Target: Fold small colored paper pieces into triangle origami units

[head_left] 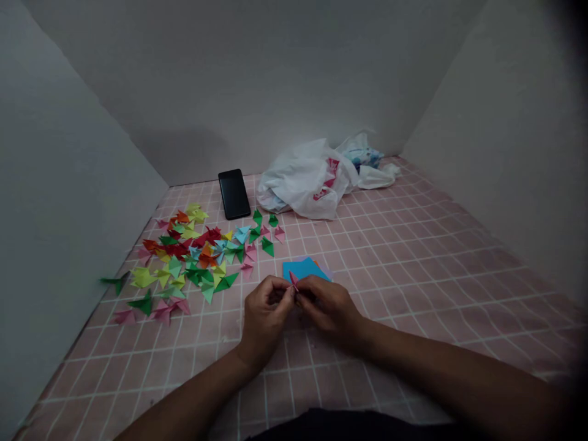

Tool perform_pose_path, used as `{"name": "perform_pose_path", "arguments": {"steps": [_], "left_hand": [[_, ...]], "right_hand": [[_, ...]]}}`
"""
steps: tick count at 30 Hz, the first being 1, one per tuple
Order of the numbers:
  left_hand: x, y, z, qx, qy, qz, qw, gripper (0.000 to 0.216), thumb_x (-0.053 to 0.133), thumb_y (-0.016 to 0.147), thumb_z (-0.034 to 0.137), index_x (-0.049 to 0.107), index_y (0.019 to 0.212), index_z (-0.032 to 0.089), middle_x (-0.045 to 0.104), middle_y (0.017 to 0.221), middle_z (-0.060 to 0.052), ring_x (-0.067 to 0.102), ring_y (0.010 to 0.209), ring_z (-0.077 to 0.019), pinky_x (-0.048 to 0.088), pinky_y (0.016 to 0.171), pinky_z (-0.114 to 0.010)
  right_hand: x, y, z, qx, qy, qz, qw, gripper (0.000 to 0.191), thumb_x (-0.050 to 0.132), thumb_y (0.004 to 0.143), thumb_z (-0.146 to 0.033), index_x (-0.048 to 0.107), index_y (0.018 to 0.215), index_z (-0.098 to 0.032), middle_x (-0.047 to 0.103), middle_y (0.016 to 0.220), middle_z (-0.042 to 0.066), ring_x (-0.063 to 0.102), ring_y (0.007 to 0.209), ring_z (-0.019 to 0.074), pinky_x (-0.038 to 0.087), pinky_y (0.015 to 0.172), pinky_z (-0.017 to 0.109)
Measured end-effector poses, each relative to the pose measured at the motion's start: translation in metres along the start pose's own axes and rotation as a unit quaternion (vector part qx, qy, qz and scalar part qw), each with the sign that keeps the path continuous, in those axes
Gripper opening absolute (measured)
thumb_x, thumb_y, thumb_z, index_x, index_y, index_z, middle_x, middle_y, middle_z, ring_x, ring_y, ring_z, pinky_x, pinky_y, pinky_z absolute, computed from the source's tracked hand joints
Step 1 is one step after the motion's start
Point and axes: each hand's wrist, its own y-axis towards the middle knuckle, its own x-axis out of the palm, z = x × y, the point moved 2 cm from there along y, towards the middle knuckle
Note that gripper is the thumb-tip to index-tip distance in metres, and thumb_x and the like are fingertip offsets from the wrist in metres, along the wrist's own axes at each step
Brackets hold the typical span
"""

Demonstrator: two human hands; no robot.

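Between my fingertips is a small pink origami piece (pixel 293 279), its pointed tip standing up. My left hand (pixel 269 309) pinches it from the left, thumb and forefinger together. From the other side my right hand (pixel 331 309) pinches the same piece, and the fingers of both hands meet around it. Most of the paper's lower part is hidden by the fingers. Just beyond my hands lies a small stack of coloured paper squares (pixel 304 267), a blue one on top, with orange and lilac edges peeking out at the right.
Many folded paper cranes (pixel 197 257) in several colours lie scattered on the left. A black phone (pixel 234 195) rests near the back wall. White plastic bags (pixel 307 177) are crumpled at the back. A pink checked cloth (pixel 413 257) covers the surface, with walls on three sides.
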Motion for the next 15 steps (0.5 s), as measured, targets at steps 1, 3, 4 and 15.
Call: {"name": "perform_pose_path", "arguments": {"steps": [1, 3, 4, 15], "left_hand": [[-0.0002, -0.0001, 0.0000, 0.005, 0.007, 0.001, 1.000, 0.009, 0.064, 0.083, 0.025, 0.065, 0.079, 0.017, 0.068, 0.071, -0.001, 0.066, 0.065, -0.0140, 0.052, 0.063, -0.023], [-0.0007, -0.0001, -0.0002, 0.011, 0.019, 0.003, 1.000, 0.008, 0.064, 0.084, 0.024, 0.067, 0.080, 0.017, 0.069, 0.072, -0.001, 0.066, 0.066, -0.0140, 0.052, 0.063, -0.023], [-0.0008, 0.0000, -0.0004, 0.010, 0.023, 0.004, 1.000, 0.008, 0.064, 0.084, 0.024, 0.067, 0.080, 0.017, 0.070, 0.072, -0.001, 0.066, 0.066, -0.0140, 0.052, 0.063, -0.023], [0.0006, -0.0001, -0.0032, -0.043, -0.057, -0.029, 0.997, 0.011, 0.065, 0.085, 0.027, 0.069, 0.082, 0.017, 0.073, 0.074, -0.003, 0.070, 0.069, -0.0162, 0.056, 0.066, -0.025]], "right_hand": [[0.0005, -0.0005, 0.0002, -0.009, -0.006, -0.004, 1.000, 0.010, 0.051, 0.092, -0.010, 0.056, 0.091, -0.018, 0.062, 0.077, 0.002, 0.057, 0.066, 0.0131, 0.043, 0.061, 0.024], [0.0012, -0.0009, 0.0011, -0.017, -0.013, -0.013, 1.000, 0.010, 0.050, 0.093, -0.011, 0.056, 0.093, -0.019, 0.064, 0.080, 0.004, 0.060, 0.070, 0.0147, 0.046, 0.064, 0.025], [0.0012, -0.0007, 0.0016, -0.018, -0.012, -0.015, 1.000, 0.010, 0.050, 0.094, -0.012, 0.056, 0.094, -0.019, 0.065, 0.081, 0.004, 0.061, 0.071, 0.0152, 0.047, 0.065, 0.026], [-0.0037, 0.0029, 0.0052, 0.023, 0.025, -0.014, 0.999, 0.010, 0.051, 0.097, -0.015, 0.057, 0.089, -0.019, 0.065, 0.076, 0.001, 0.061, 0.066, 0.0125, 0.046, 0.062, 0.023]]}}
